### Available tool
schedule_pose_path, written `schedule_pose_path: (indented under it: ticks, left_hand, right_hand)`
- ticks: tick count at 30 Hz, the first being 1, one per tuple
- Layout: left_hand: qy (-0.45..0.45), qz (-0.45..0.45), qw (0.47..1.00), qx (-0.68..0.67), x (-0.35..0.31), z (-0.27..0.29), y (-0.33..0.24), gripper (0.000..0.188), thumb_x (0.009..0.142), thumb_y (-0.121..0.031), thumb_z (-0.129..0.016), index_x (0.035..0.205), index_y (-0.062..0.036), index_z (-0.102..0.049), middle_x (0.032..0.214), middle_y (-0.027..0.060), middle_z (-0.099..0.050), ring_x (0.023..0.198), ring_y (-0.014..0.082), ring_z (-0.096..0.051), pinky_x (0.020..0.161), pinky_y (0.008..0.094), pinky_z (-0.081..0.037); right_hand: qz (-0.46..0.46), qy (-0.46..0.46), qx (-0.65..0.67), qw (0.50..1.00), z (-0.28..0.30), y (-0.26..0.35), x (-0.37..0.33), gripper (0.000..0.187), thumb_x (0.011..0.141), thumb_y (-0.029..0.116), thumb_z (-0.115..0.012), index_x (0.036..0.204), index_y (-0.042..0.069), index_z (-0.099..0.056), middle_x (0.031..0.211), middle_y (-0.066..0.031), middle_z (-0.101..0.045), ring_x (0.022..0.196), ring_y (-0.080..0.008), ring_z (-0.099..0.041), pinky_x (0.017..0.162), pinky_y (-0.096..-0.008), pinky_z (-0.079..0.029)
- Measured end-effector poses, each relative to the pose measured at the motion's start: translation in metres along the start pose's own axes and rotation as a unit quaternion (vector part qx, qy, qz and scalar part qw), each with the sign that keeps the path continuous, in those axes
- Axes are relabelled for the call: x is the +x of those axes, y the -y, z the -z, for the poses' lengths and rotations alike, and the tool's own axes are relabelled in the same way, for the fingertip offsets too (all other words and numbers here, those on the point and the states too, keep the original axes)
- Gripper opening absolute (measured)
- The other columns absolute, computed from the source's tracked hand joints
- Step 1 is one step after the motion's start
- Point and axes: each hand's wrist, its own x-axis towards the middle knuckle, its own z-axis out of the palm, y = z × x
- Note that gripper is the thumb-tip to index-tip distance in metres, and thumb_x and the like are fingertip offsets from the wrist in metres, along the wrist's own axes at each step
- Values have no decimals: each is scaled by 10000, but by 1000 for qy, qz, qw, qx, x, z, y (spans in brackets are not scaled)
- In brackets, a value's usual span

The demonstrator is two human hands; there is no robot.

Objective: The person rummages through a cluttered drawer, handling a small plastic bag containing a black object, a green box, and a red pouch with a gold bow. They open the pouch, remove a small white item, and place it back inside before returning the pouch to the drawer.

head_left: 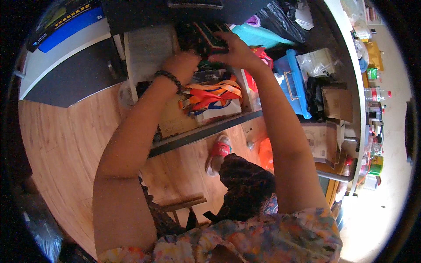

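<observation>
Right hand (237,50) reaches far into an open drawer (197,136), fingers and thumb set apart at the near right side of a dark striped box (212,40). Whether it grips or only touches, I cannot tell. Left hand (183,65), below a dark bracelet (169,78), is curled just beside the box's near left side; its fingertips are hidden, so its hold cannot be told either. The box lies at the drawer's far end, in shadow. It looks stiff and probably light, perhaps smooth enough to slip; its two opposite sides seem the best hold, since pressing on the middle could dent it. Nearer in the drawer lies a tangle of orange and red straps (215,94), soft and loose. To the right stands a blue bin (290,83).
</observation>
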Motion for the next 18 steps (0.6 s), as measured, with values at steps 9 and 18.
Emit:
schedule_pose_path:
  ticks: [9, 18]
  left_hand:
    - [-56, 159, 951, -260, 17, -13, 0, 273, 761, -19, -561, 1031, -52, -582, 999, 174, -598, 902, 323, -604, 758, 411, -499]
    - [30, 271, 557, -784, -4, 4, 10, 297, 791, -290, -647, 1005, -104, -558, 892, 46, -564, 783, 201, -583, 684, 320, -498]
  right_hand:
    - [-64, -50, 25, 996, -17, 20, -1, 651, 639, 330, -787, 1143, -10, -554, 1057, -187, -591, 936, -245, -607, 804, -312, -473]
    - [36, -39, -183, 982, -16, 21, -13, 694, 645, 195, -750, 1271, 126, -457, 1080, -138, -554, 1003, -296, -547, 854, -403, -430]
